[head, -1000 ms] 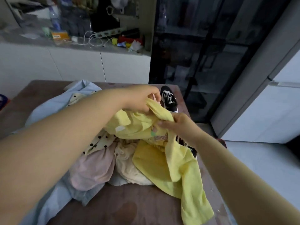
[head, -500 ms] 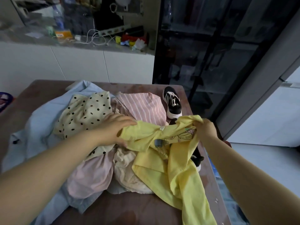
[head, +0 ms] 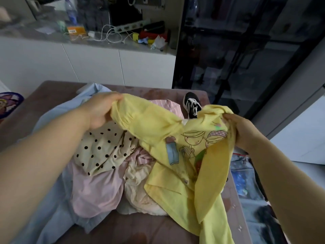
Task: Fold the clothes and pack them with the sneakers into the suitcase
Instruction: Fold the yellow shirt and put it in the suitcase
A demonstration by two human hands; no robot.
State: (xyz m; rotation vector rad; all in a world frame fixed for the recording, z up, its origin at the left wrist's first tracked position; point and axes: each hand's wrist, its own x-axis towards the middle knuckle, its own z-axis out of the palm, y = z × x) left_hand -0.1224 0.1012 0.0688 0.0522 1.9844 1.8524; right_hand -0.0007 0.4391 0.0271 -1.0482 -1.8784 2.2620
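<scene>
yellow shirt (head: 158, 131) stretched between both hands

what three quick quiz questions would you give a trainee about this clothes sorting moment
1. True or false: the left hand and the right hand each grip the yellow shirt.
2. Which garment lies just under the left hand? A) polka-dot top B) green sweater C) red scarf
3. Fill in: the black sneaker stands near the ____ edge of the table, beyond the pile.

Key: 1 true; 2 A; 3 far
</scene>
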